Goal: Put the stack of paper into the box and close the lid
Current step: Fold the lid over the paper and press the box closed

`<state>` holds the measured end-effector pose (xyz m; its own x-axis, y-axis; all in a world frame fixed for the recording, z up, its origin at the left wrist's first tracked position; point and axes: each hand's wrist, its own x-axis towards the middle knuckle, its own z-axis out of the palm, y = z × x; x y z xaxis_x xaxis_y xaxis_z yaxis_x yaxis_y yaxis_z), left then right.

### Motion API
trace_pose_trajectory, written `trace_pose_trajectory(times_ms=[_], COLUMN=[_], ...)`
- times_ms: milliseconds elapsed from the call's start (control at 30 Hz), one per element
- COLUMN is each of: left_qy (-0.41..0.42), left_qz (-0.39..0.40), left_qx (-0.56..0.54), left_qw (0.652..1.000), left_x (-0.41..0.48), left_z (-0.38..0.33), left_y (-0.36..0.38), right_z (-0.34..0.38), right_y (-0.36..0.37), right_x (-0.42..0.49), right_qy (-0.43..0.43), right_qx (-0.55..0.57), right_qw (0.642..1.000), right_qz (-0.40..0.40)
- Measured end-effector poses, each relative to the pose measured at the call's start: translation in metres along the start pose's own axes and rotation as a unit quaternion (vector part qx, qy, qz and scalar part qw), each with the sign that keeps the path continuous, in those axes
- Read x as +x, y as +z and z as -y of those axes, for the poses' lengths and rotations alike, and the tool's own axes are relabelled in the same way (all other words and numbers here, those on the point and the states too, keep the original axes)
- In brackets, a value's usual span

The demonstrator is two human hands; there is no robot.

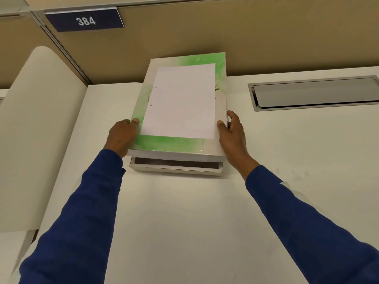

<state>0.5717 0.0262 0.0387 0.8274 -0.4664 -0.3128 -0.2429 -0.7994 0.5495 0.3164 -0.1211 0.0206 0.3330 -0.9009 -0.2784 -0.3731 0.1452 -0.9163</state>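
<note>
A white and green lid (164,143) lies over a shallow white box (176,170) on the white desk (184,222). The lid sits raised at its near edge, so the box's dark inside shows below it. A white sheet of paper (180,101) with two punched holes lies flat on top of the lid. My left hand (123,135) grips the lid's near left edge, thumb on top. My right hand (232,133) grips its near right edge, thumb on top and fingers around the side. What is inside the box is hidden.
A grey metal cable flap (313,93) is set into the desk at the right. A tan partition wall (266,37) runs behind the box, with a dark sign (85,20) reading 384. A curved cream divider (39,130) stands at the left.
</note>
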Motion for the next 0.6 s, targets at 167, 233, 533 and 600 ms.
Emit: trace_pose_trajectory(times_ms=[167, 233, 533, 600], left_qy=[-0.021, -0.017, -0.082, -0.096], left_qz=[0.022, 0.023, 0.041, 0.060], left_qx=[0.039, 0.051, 0.017, -0.003], left_qw=[0.999, 0.998, 0.996, 0.994], left_x=[-0.002, -0.001, 0.006, 0.005], left_z=[0.001, -0.002, -0.010, -0.007], left_y=[0.004, 0.003, -0.013, -0.014], right_z=[-0.003, -0.003, 0.006, 0.006], right_y=[0.000, 0.001, 0.008, 0.010], right_x=[0.003, 0.005, 0.007, 0.006], right_qy=[0.036, 0.045, 0.065, 0.074], right_qx=[-0.032, -0.048, -0.104, -0.140], right_qw=[0.999, 0.998, 0.992, 0.987], right_qz=[0.002, 0.002, 0.023, 0.039])
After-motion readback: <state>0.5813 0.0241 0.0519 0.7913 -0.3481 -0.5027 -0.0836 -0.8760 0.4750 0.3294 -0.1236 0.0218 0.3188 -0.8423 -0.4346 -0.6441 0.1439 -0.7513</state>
